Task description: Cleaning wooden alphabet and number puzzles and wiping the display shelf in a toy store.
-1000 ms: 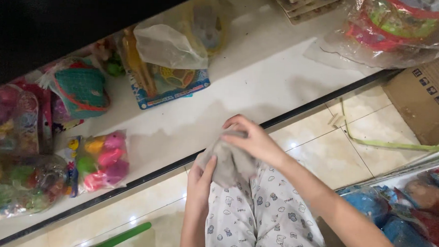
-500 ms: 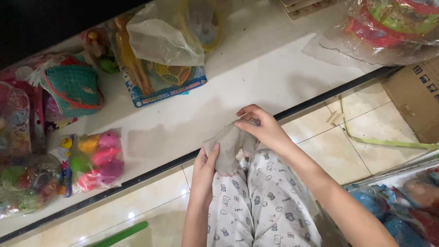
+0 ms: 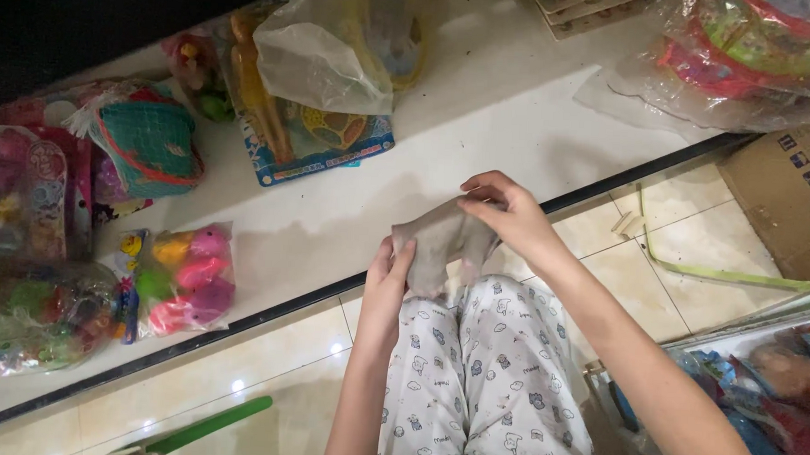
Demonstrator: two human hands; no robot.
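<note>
Two hands hold one small grey cloth (image 3: pixel 440 247) over the person's knees, by the edge of the white shelf (image 3: pixel 510 105). Left hand (image 3: pixel 389 277) grips its lower end tight. Right hand (image 3: pixel 506 214) pinches the top. Bagged toys (image 3: pixel 184 277) sit nearby.

Soft grey cloth (image 3: pixel 441 243), matt and crumpled, thin printed cotton trousers (image 3: pixel 485 386), shiny floor tiles (image 3: pixel 262 376), smooth white shelf (image 3: pixel 483 113), crinkly clear plastic bags (image 3: pixel 317 60), bright glossy plastic toys (image 3: pixel 184 277), rough brown cardboard box (image 3: pixel 793 194)
</note>
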